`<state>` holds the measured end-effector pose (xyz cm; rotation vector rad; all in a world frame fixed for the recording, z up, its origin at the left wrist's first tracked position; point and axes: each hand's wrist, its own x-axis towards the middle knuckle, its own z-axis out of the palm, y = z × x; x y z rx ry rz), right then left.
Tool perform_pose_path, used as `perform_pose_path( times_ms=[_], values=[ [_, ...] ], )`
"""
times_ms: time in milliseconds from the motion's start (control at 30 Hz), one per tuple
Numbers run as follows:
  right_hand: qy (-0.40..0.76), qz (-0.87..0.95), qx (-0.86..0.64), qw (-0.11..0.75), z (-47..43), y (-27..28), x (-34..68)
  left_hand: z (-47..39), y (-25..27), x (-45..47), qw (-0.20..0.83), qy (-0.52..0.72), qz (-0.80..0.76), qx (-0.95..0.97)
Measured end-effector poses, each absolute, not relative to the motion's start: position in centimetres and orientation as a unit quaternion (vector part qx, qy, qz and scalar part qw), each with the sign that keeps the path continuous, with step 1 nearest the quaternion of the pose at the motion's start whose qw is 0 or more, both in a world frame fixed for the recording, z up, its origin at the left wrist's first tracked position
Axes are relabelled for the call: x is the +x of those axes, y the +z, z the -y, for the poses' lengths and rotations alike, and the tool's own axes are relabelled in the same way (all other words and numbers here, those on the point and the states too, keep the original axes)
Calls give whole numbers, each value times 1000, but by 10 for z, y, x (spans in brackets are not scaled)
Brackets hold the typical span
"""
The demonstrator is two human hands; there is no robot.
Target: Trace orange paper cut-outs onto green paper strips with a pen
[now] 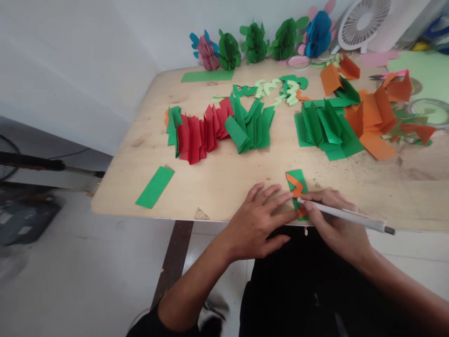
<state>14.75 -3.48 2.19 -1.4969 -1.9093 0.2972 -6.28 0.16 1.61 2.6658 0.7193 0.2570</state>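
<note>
In our right hand [338,224] we gripped a white pen [351,216], its tip at the orange cutout [297,185] lying on a green strip [300,175] by the table's [210,189] near edge. Our left hand [257,223], fingers loosely spread, touched them from the left.

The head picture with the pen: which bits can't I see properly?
All in the head view:
Orange zigzag piece: partly hidden by the left hand.
Pen: its tip is too small to tell if it touches the paper.
White fan: its top is cut off by the top edge.
Blue thing: blurred and cut off by the right edge.
</note>
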Motion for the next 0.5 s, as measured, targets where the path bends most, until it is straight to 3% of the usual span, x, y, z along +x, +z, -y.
perform_pose_path(
  times_ms=[500],
  values=[
    [109, 735, -577, 340, 37, 27, 150, -1, 16, -63, 186, 98, -254, 944]
  ],
)
